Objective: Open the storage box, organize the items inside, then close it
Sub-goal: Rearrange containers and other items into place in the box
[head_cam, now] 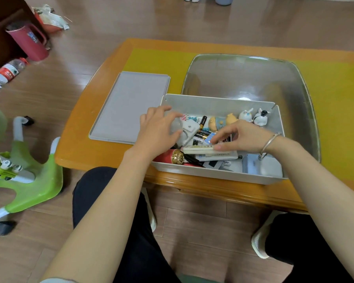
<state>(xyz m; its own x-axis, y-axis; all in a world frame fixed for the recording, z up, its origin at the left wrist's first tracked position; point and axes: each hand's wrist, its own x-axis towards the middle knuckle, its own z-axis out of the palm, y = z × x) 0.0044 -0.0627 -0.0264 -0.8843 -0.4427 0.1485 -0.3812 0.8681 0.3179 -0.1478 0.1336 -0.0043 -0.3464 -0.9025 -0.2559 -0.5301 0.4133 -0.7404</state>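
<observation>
From the head camera, we see the storage box [217, 174] standing open at the near edge of the wooden table [86, 152], with its grey lid [129, 107] lying flat just to its left. So we judge the opening step done; the sorting is under way and the closing is not yet done.

Our left hand [157, 131] reaches into the left end of the box, fingers curled around a translucent plastic piece [175, 124] that sits against a white gadget [189, 131]. Our right hand [241, 137], with a silver bracelet [271, 142] on the wrist, pinches a flat cream-coloured strip [198, 149] by its long edge above a heap of batteries [201, 135] and packets.

Along the far wall of the box stand two white rabbit figurines [252, 116] and a yellow-and-blue toy figure [223, 121]; a red bottle with a gold cap [172, 157] lies at the near-left corner. The middle looks jumbled to us, so a fair amount of sorting seems left.

Behind the box, touching it, sits a large clear tray [294, 82], which crowds the space at the back. On the floor we see a green child's seat [29, 176], a red jug [29, 40] and a plastic bottle [7, 72], all well apart from the work.
</observation>
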